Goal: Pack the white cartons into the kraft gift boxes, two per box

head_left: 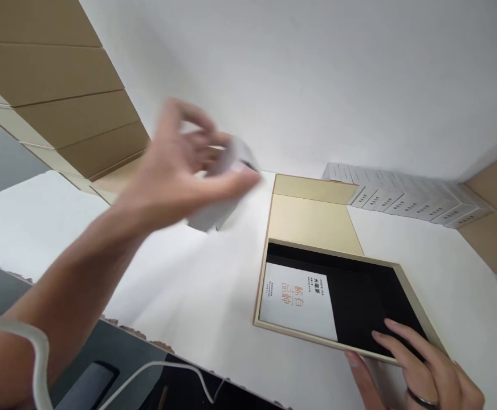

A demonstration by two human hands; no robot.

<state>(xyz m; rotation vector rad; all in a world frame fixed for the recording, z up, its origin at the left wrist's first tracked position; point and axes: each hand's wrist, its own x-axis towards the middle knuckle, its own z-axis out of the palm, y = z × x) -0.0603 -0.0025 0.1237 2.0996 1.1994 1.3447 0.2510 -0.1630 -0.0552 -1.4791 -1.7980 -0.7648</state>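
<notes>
White smooth cable [40, 359] was looped near left; a blurred pale-grey carton [208, 219] was grasped by the left grip [175, 176], a cream, black-lined rectangular box [291, 333] by the right grip [434, 376].

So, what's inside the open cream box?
The cream box shows a white printed panel and black surface. The right hand covers one corner; anything beneath is hidden.
</notes>
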